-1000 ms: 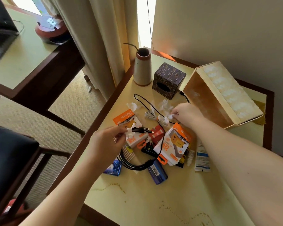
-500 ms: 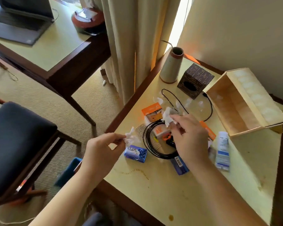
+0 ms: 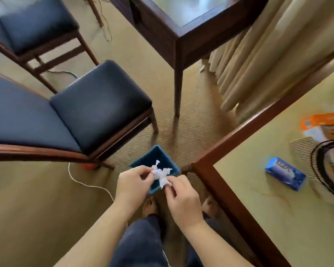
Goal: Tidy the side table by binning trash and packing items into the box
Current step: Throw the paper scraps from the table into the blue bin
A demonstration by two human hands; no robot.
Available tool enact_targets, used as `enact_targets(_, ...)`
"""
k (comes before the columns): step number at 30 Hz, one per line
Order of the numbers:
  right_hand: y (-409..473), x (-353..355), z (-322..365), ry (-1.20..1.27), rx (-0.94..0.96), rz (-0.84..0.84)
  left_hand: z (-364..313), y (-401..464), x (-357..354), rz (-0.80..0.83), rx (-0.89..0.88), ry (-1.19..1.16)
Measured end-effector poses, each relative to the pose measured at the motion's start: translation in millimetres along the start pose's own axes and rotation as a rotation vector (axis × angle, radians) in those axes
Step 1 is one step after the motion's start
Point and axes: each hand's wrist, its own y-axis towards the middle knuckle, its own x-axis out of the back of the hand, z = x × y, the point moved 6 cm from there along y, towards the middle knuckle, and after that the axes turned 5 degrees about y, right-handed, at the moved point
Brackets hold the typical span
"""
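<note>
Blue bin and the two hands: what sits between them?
Only the crumpled white tissue, pinched by the left hand and right hand directly above the blue bin, in the head view.

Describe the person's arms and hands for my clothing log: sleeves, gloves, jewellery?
Both forearms are bare up to the frame edge, with no sleeves in view. The left hand and right hand wear no gloves; no rings, watch or bracelets show on the fingers or wrists. Nails look short and unpainted. Below the arms, dark blue trousers are visible.
</note>
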Motion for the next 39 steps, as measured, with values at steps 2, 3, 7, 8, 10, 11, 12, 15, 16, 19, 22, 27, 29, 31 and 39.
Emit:
enact_targets(2, 5.6, -48.1, -44.7, -0.019, -0.134, 0.045, 29.4, 18.2, -28.1, 0.025, 0.039, 0.019)
enact_targets(3, 9.1, -70.9, -67.2, -0.058, -0.181, 0.086, 42.5, 28.7, -44.1, 0.04, 0.056, 0.04)
enact_targets(7, 28.9, -145.5, -141.1, -0.187, -0.27, 0.235, 95.5, 71.2, -111.3, 0.061, 0.138, 0.152)
enact_targets(8, 35.6, -159.9, -156.6, -0.199, -0.299, 0.256, 109.0, 80.6, -127.0, 0.063, 0.158, 0.187)
enact_targets(10, 49.7, -184.4, -185.5, -0.23, -0.365, 0.302, 132.2, 96.0, -154.7, 0.088, 0.204, 0.25)
enact_targets(11, 54.8, -196.3, -201.0, -0.246, -0.409, 0.355, 141.2, 101.5, -166.9, 0.123, 0.225, 0.265)
enact_targets(12, 58.0, -207.7, -216.2, -0.249, -0.47, 0.429, 150.3, 107.2, -179.6, 0.175, 0.245, 0.269)
enact_targets(15, 58.1, -232.8, -245.0, -0.175, -0.634, 0.652, 169.6, 115.0, -203.9, 0.347, 0.278, 0.252)
enact_targets(16, 56.6, -235.9, -246.9, -0.159, -0.646, 0.692, 173.5, 115.8, -205.6, 0.365, 0.279, 0.24)
enact_targets(19, 51.2, -225.9, -232.4, -0.12, -0.668, 0.682, 168.5, 106.2, -192.6, 0.35, 0.264, 0.202)
enact_targets(22, 47.2, -196.9, -189.5, -0.014, -0.701, 0.599, 143.3, 83.3, -152.2, 0.277, 0.271, 0.125)
enact_targets(27, 52.8, -100.8, -56.3, 0.146, -0.504, 0.318, 52.4, 32.3, -43.4, 0.08, 0.181, -0.1)
enact_targets(29, 53.2, -50.8, -4.8, 0.145, -0.366, 0.219, 16.3, 9.9, -7.1, 0.043, 0.12, -0.16)
enact_targets(31, 54.3, 13.3, 40.9, 0.11, -0.237, 0.104, -27.7, -9.5, 27.1, 0.053, 0.026, -0.163)
enact_targets(39, 25.5, 236.8, 74.9, -0.152, -0.173, -0.292, -209.9, -48.1, 51.1, 0.163, -0.406, -0.089)
